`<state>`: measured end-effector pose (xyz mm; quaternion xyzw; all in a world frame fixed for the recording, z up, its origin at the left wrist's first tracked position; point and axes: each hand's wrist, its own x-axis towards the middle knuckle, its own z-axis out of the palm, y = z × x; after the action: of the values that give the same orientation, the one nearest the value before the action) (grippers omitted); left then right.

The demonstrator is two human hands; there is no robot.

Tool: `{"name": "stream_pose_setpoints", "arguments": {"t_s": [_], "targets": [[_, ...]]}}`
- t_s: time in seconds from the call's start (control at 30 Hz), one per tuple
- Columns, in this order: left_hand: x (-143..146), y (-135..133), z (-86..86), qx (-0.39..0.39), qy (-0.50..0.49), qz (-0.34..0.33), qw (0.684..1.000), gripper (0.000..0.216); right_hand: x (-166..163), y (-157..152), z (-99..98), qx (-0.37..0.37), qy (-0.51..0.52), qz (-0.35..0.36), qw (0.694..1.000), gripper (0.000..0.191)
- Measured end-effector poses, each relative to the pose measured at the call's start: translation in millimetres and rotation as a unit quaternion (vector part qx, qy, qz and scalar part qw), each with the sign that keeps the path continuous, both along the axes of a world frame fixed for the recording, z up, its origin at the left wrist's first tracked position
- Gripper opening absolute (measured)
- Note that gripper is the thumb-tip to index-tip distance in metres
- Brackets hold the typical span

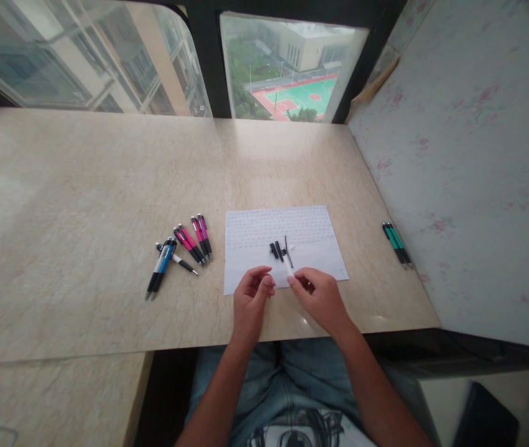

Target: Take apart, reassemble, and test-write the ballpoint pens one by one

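Note:
My left hand (253, 295) rests at the near edge of a white sheet of paper (311, 245), fingers curled in a loose pinch with nothing clearly in them. My right hand (318, 295) pinches the near end of a thin dark pen refill (287, 251) that lies across the sheet. Two short black pen parts (276, 250) lie on the paper just left of the refill.
Several pens, pink (194, 241) and blue (162, 267), lie in a loose group left of the paper. Two green pens (397, 244) lie near the table's right edge by the wall. Windows run along the far side of the marble table (82, 205).

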<state>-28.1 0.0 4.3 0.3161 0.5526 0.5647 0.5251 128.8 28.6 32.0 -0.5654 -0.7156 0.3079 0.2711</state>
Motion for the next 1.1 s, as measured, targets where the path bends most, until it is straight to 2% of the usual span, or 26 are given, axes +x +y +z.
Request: {"name": "stream_pose_setpoints", "arguments": {"t_s": [0.1,0.2,0.4,0.5,0.63,0.8,0.97,1.1], "targets": [[0.0,0.1,0.6,-0.004,0.002,-0.004,1.0,0.031,15.7,13.9,-10.0,0.052,-0.114,-0.066,0.99,0.028],[-0.1,0.0,2.3,-0.005,0.003,-0.007,1.0,0.029,25.1,27.1,-17.7,0.073,-0.207,-0.088,0.972,0.027],[-1.0,-0.3,0.8,0.001,0.0,-0.016,1.0,0.027,22.1,35.9,-21.0,0.08,-0.27,-0.101,0.954,0.026],[-1.5,0.0,-1.0,0.004,-0.004,-0.022,1.0,0.028,21.2,30.8,-21.7,0.087,-0.241,-0.11,0.96,0.029],[-0.8,-0.6,-0.9,0.009,0.003,-0.025,1.0,0.03,20.5,12.2,-23.4,0.102,-0.133,-0.111,0.98,0.035],[2.7,-6.0,4.3,0.024,0.07,-0.056,0.996,0.031,13.4,-14.0,-30.0,0.107,0.002,-0.056,0.993,0.042],[8.2,-9.4,10.1,0.067,0.187,-0.139,0.97,0.03,11.2,-15.4,-36.9,0.078,0.024,-0.051,0.995,0.04],[10.1,-7.8,11.4,0.091,0.234,-0.168,0.953,0.028,11.7,-12.5,-40.0,0.074,0.011,-0.024,0.997,0.039]]}}
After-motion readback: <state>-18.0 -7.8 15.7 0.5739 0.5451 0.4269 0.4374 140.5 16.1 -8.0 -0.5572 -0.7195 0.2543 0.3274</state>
